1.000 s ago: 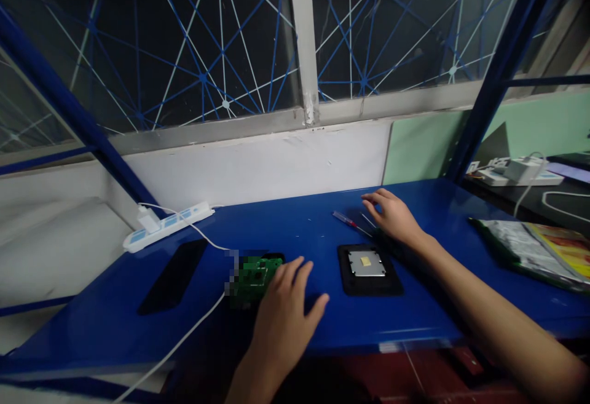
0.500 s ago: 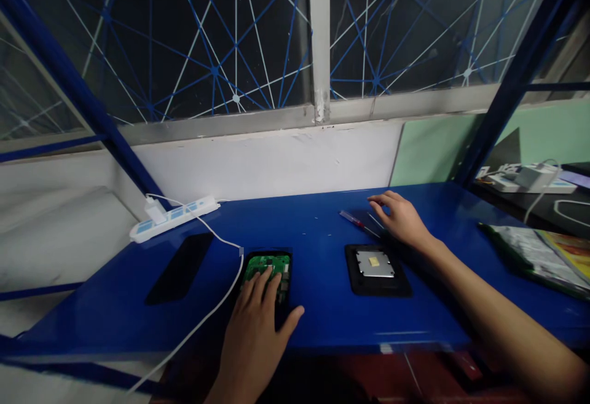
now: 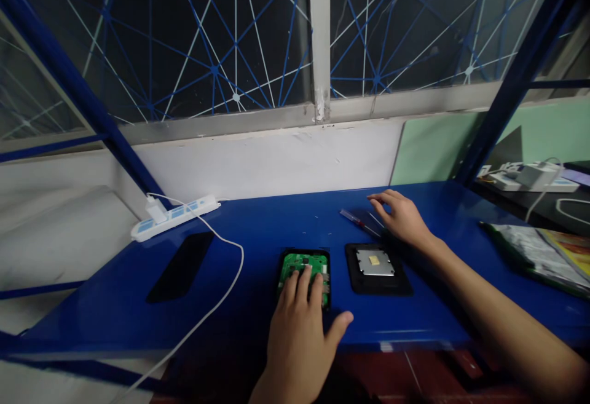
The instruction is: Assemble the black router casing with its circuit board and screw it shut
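Note:
My left hand (image 3: pixel 302 324) lies with fingers stretched over a green circuit board (image 3: pixel 297 261) in a black case (image 3: pixel 328 262). The fingertips rest on the board and the thumb points out to the right. Right of it is a black cover (image 3: pixel 401 286) bearing a silver metal plate (image 3: pixel 387 265) with a small yellowish pad (image 3: pixel 373 261). My right hand (image 3: pixel 403 216) is behind that cover, its thumb apart from the loosely bent fingers and nothing visible between them. A screwdriver (image 3: pixel 354 218) with a clear handle and a thin rod (image 3: pixel 375 219) lie near its fingertips.
A flat black panel (image 3: pixel 179 267) lies on the left of the blue table (image 3: pixel 258 219). A white cable (image 3: pixel 225 299) curves from a power strip (image 3: pixel 175 216) over the front edge. Tiny bits lie mid-table. On the right is a shiny packet (image 3: pixel 539 253).
My left hand and the circuit board in its case have shifted right, away from the white cable and closer to the black cover. My right hand has stayed in place.

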